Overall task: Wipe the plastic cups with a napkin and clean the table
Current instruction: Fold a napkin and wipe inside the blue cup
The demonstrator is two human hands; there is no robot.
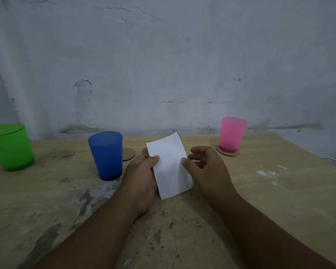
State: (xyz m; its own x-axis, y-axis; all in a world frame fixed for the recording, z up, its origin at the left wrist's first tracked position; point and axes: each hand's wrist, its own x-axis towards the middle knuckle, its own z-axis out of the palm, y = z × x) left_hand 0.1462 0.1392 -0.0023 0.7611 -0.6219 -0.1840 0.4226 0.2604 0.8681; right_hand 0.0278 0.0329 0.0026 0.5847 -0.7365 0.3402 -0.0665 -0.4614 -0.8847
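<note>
Two hands hold a folded white paper napkin [169, 166] above a worn wooden tabletop [279, 191] set with three plastic cups.

At far left a translucent green plastic cup [10, 147] stands upright, and nearer the middle a translucent blue plastic cup [106, 155] stands upright just beside a bare round cardboard coaster [128, 154]. The left hand [142, 179] reaches in from below with its forearm angled up and rightward, thumb pressed on the napkin's left edge — fingers tucked behind the sheet. The right hand [208, 167] comes from the lower right, its thumb tip touching the napkin's right edge while the other fingers curl loosely, apart from the paper. Farther right, a translucent pink plastic cup [232, 133] stands upright on its own cardboard coaster [227, 152] — well apart from the hands.
</note>
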